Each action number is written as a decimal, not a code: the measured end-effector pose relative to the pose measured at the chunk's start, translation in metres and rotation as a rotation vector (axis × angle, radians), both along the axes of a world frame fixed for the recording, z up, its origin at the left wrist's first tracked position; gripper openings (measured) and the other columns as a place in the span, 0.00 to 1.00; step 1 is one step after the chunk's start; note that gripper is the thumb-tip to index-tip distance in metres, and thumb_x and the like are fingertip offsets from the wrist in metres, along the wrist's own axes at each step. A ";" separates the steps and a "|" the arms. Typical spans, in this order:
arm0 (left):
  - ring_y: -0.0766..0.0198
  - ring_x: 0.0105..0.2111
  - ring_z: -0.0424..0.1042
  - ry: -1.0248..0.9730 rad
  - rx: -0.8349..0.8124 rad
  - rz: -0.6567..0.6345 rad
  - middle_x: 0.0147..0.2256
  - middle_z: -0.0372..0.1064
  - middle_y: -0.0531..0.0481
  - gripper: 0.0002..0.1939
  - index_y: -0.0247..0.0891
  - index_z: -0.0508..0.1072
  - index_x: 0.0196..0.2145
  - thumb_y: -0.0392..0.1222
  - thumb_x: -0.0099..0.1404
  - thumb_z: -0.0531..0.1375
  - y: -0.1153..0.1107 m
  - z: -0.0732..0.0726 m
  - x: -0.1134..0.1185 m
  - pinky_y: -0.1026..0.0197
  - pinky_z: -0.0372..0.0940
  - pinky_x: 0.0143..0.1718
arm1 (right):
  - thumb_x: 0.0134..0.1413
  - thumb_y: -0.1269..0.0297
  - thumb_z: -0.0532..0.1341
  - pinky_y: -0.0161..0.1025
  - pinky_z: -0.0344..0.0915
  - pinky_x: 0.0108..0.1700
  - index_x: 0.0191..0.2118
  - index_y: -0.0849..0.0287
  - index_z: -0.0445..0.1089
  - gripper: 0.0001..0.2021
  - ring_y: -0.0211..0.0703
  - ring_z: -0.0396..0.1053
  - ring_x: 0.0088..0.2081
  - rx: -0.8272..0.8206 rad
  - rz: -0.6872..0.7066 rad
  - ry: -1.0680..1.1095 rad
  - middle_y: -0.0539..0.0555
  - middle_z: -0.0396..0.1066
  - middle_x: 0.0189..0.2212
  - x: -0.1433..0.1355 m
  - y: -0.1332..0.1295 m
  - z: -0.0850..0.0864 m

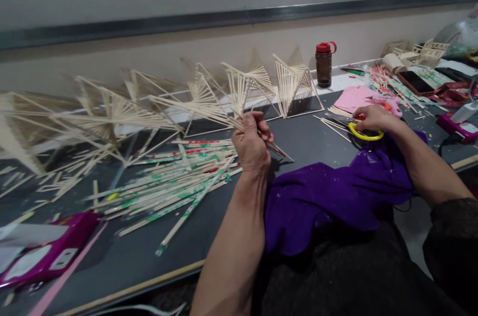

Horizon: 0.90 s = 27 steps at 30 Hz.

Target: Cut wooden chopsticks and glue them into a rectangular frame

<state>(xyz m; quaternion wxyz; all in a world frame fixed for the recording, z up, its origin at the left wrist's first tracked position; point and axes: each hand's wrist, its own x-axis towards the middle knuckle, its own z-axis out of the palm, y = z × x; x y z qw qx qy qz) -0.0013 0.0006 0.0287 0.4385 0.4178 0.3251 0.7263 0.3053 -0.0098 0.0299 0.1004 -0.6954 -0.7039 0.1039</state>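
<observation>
My left hand (253, 140) is closed around a few thin wooden sticks (280, 150), whose ends poke out on both sides of the fist. Further right, my right hand (375, 120) grips scissors with a yellow handle (366, 135); the blades point left over loose sticks (336, 129). A purple cloth (317, 201) lies at the table's front edge, below both hands. To the left of my left hand is a spread pile of sticks in green-printed wrappers (168, 181). Behind the hands stand fan-shaped stick structures (293, 81).
A brown bottle with a red lid (323, 67) stands near the wall. Pink cloth (354, 99), a phone (416, 81) and wrapper scraps lie at the right. Magenta devices sit at the left front (56, 248) and far right (461, 126). More stick structures (108, 116) line the left.
</observation>
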 end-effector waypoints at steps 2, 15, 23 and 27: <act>0.75 0.12 0.52 0.012 -0.005 0.001 0.15 0.59 0.59 0.17 0.38 0.69 0.26 0.55 0.60 0.63 0.000 0.000 0.000 0.70 0.51 0.13 | 0.46 0.62 0.64 0.44 0.66 0.42 0.48 0.58 0.75 0.20 0.51 0.72 0.42 0.003 0.062 0.062 0.58 0.76 0.42 -0.007 -0.005 -0.001; 0.74 0.12 0.53 0.018 -0.011 0.001 0.16 0.60 0.58 0.16 0.37 0.70 0.26 0.52 0.62 0.63 -0.003 0.003 0.001 0.68 0.52 0.13 | 0.52 0.58 0.60 0.38 0.63 0.39 0.51 0.56 0.73 0.20 0.49 0.73 0.43 -0.070 0.009 -0.034 0.58 0.76 0.44 -0.030 -0.035 -0.007; 0.74 0.12 0.52 0.019 0.033 0.009 0.16 0.59 0.58 0.16 0.37 0.70 0.26 0.53 0.62 0.63 -0.004 0.004 0.004 0.68 0.52 0.14 | 0.52 0.57 0.61 0.40 0.64 0.42 0.53 0.57 0.71 0.23 0.53 0.72 0.46 -0.017 0.004 -0.018 0.60 0.76 0.46 -0.028 -0.036 -0.005; 0.76 0.12 0.48 0.037 0.093 0.045 0.15 0.56 0.60 0.19 0.38 0.71 0.25 0.56 0.55 0.67 -0.009 0.008 0.009 0.68 0.45 0.12 | 0.49 0.59 0.64 0.38 0.65 0.44 0.53 0.56 0.71 0.24 0.48 0.72 0.46 -0.022 0.173 0.228 0.56 0.76 0.46 -0.052 -0.035 -0.005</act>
